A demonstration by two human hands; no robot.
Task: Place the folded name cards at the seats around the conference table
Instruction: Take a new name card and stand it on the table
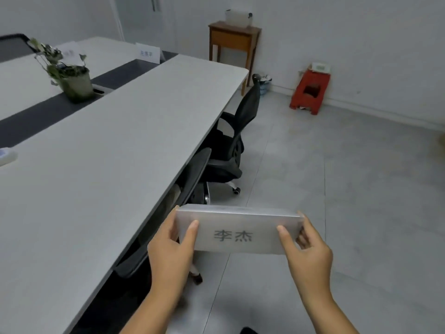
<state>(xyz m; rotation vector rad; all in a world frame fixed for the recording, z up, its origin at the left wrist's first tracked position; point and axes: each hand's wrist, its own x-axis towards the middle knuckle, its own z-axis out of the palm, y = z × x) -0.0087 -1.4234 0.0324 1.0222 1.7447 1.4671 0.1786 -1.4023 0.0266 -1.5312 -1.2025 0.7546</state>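
The long pale grey bench (125,150) with its dark centre strip fills your left side, its near edge running diagonally away from you. Two black mesh office chairs (231,145) are tucked under that edge. A small brown wooden side table (234,39) stands against the far wall, with a red plastic stool (310,91) on the floor to its right. A leafy green plant in a pale pot (72,78) sits on the dark strip. Two white folded name cards (148,53) stand at the far end. You hold another white folded name card with grey printed characters (238,231) over the floor, just beside the bench edge: your left hand (172,249) pinches its left end, your right hand (308,251) its right end, thumbs on the front face.
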